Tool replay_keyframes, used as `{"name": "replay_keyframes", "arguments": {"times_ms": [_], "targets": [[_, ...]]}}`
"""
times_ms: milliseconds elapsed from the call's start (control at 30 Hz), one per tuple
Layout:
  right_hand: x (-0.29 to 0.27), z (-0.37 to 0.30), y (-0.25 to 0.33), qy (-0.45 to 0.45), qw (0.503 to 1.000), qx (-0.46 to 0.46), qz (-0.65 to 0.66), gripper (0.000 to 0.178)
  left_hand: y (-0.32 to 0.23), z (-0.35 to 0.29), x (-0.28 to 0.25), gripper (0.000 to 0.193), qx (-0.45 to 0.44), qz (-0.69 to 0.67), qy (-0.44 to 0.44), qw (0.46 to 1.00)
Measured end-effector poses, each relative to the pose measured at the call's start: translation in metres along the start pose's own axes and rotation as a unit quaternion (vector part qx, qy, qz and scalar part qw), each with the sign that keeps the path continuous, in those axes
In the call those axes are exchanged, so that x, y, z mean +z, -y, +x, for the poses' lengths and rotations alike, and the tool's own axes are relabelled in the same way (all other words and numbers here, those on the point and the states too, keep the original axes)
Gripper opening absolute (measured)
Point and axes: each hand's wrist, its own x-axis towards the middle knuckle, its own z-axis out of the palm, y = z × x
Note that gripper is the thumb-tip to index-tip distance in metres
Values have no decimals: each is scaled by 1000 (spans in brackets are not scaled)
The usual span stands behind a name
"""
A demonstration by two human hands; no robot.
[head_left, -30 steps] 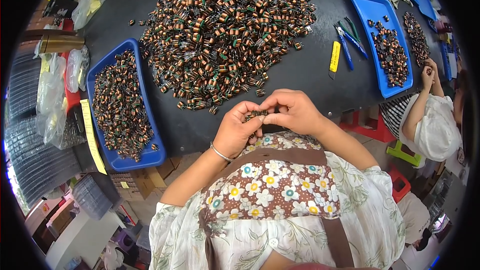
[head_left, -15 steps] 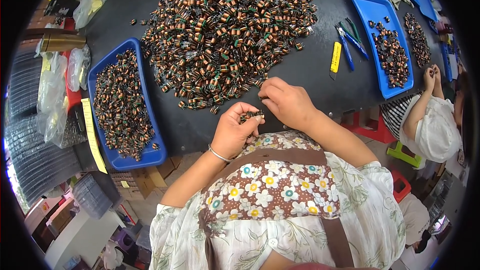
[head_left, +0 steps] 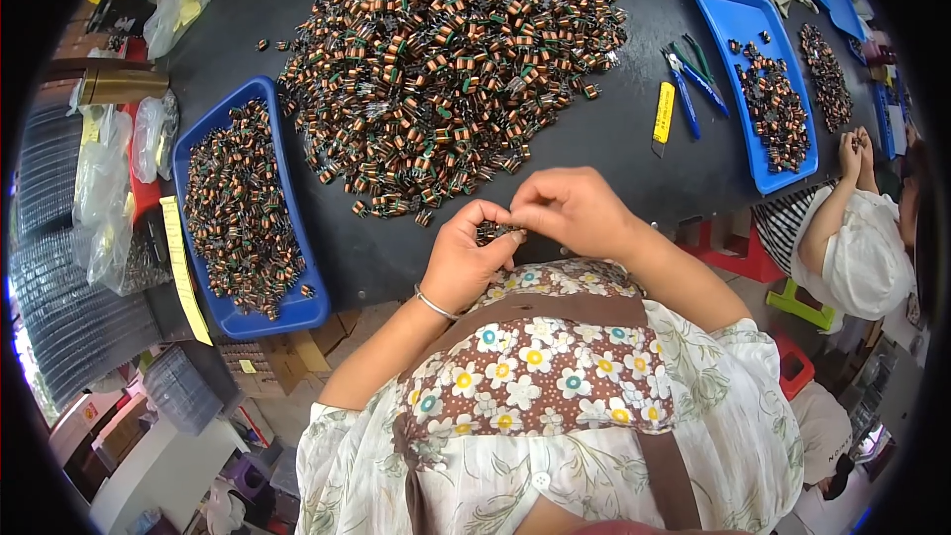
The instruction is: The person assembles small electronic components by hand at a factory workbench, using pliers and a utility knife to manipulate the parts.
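Close to my body at the table's front edge, my left hand [head_left: 461,260] is curled round several small copper-wound coils [head_left: 491,232], which show between its thumb and fingers. My right hand [head_left: 577,213] meets it from the right, thumb and fingertips pinched together beside the left fingertips. Whatever that pinch may hold is hidden. Just beyond both hands rises a large pile of coils [head_left: 446,79] with copper windings, dark and green parts and thin metal legs.
A blue tray [head_left: 287,320] full of coils stands at the left. To the right lie a yellow cutter [head_left: 663,117], blue-handled pliers [head_left: 685,99], green-handled pliers [head_left: 701,59] and another blue tray [head_left: 715,5] with coils. A co-worker's hands [head_left: 856,154] are at far right.
My right hand has moved from the near edge of the pile back toward me, its fingertips now against my left hand. The left hand keeps its place with the coils.
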Motion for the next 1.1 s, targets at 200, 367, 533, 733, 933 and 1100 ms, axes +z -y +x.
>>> {"name": "replay_keyframes", "arguments": {"times_ms": [200, 367, 533, 733, 933, 1100], "targets": [[0, 15, -18, -127, 966, -21, -223, 15, 1, -1, -2, 15, -22, -48, -7, 999], [-5, 18, -14, -67, 969, 0, -240, 21, -2, -1, -6, 15, -36, -33, 13, 999], [-7, 7, -21, -72, 988, 41, -129, 21, -1, -1, -6, 14, -34, -59, 32, 997], [-8, 0, -23, -67, 996, 52, -9, 18, -5, -1, -12, 8, -55, -236, 179, 953], [-10, -2, -12, -33, 993, 74, 89, 18, 3, -1, -16, 12, -63, -253, 217, 941], [-13, -3, -3, -8, 986, 118, 118, 17, 5, 1, -19, 9, -95, -265, 205, 937]]}}
